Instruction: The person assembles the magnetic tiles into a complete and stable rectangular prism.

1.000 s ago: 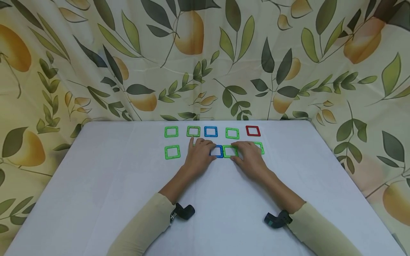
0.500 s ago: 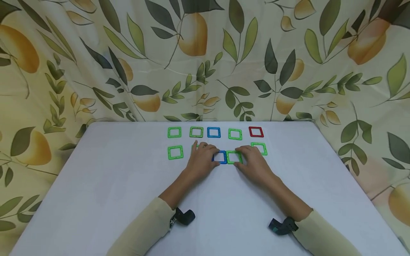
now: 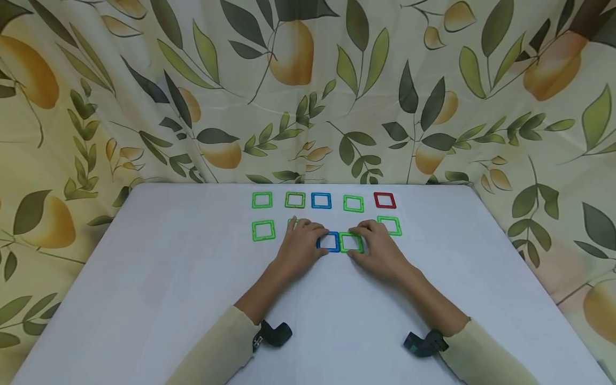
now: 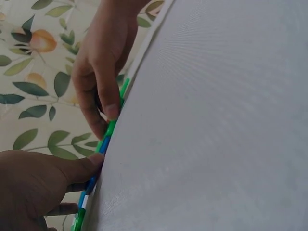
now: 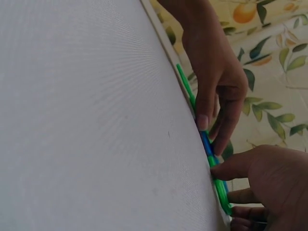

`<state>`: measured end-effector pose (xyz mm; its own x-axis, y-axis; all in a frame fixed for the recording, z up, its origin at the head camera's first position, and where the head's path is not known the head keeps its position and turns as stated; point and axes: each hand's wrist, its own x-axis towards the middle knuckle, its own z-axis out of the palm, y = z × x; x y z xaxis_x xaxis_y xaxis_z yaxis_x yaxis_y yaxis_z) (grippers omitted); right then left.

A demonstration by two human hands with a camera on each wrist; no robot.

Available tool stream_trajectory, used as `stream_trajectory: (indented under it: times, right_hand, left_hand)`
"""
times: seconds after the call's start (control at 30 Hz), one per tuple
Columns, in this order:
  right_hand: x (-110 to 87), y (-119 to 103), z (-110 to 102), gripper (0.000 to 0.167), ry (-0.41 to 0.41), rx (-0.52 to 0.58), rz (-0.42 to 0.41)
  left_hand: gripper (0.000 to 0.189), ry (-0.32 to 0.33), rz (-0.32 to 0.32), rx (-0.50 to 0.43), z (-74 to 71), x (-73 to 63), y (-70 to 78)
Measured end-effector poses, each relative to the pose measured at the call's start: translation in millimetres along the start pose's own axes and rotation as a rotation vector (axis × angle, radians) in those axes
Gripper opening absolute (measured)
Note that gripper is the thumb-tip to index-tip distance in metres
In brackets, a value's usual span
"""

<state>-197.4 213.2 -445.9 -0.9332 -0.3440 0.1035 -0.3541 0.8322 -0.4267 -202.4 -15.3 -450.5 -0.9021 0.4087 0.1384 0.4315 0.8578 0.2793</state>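
A blue square magnetic tile frame [image 3: 331,251] lies flat on the white table, edge to edge with a green square magnetic tile frame [image 3: 341,243]. My left hand [image 3: 300,243] pinches the blue one at its left side between thumb and fingers. On the green one's right side, the thumb and fingers of my right hand [image 3: 380,246] have the same kind of pinch. Seen low along the table in the left wrist view, the left thumb [image 4: 96,159] is at the blue tile's edge. In the right wrist view, the right thumb [image 5: 219,171] presses the green edge [image 5: 220,190].
Behind the hands runs a back row of green, blue and red frames, with the red frame [image 3: 385,207] at its right end. Nearer stand a green frame [image 3: 263,239] at left and another green frame [image 3: 399,226] at right. One more is mostly hidden behind the left hand.
Both hands have drawn the blue and green tiles toward the person, away from the back row, keeping them side by side. The other frames have stayed in place.
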Motion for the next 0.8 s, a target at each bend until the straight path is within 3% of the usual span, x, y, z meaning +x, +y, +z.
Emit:
stream_trajectory:
  times: [0.3, 0.47, 0.8]
  right_hand:
    - [-2.6, 2, 2, 0.053, 0.016, -0.013, -0.021]
    - [-5.1, 3, 5, 0.054, 0.026, -0.025, -0.028]
    - [-5.2, 4, 7, 0.053, 0.063, -0.05, -0.069]
  left_hand:
    - [0.059, 0.005, 0.082, -0.053, -5.7, 0.8, -12.2]
    - [0.06, 0.014, 0.028, -0.123, -16.7, 0.3, -28.5]
    - [0.068, -0.008, -0.055, -0.042, -25.0, 2.4, -55.7]
